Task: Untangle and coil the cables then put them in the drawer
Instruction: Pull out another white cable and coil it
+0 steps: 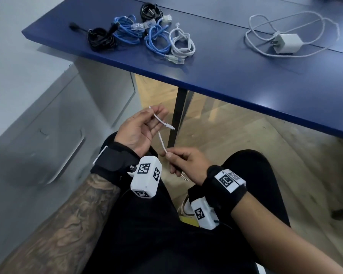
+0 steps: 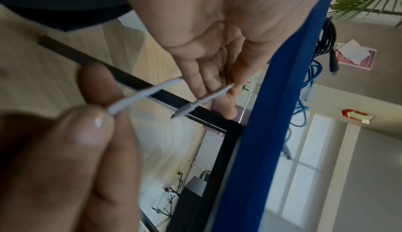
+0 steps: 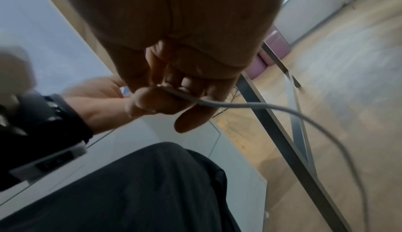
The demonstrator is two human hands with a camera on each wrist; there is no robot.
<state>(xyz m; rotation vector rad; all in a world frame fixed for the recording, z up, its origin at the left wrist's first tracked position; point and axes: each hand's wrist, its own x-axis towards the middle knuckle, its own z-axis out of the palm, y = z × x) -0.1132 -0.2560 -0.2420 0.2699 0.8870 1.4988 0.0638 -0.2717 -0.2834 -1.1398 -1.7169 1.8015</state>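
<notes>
Left hand: the left hand (image 1: 136, 129) is held palm-up above the lap, below the worktop edge; the end stretch of a thin white cable (image 1: 161, 135) is laid across its loosely curled fingers (image 1: 159, 115), its connector tip jutting past them.
Right hand: the right hand (image 1: 183, 164) is held just beside the left; the same cable is pinched between thumb and forefinger.
White cable: it is strung between the two hands, and in the right wrist view its free length (image 3: 304, 115) is seen trailing away towards the floor.
Worktop: on the blue worktop (image 1: 236, 76) coiled bundles are grouped together: two black cables (image 1: 101, 38), blue network cables (image 1: 158, 41) and a white cable bundle (image 1: 183, 43).
Charger: a white charger (image 1: 286, 43) with its loose white lead is set well apart, to the right.
Drawer unit: a grey drawer unit (image 1: 48, 119) is seen to the left, its drawers closed.
</notes>
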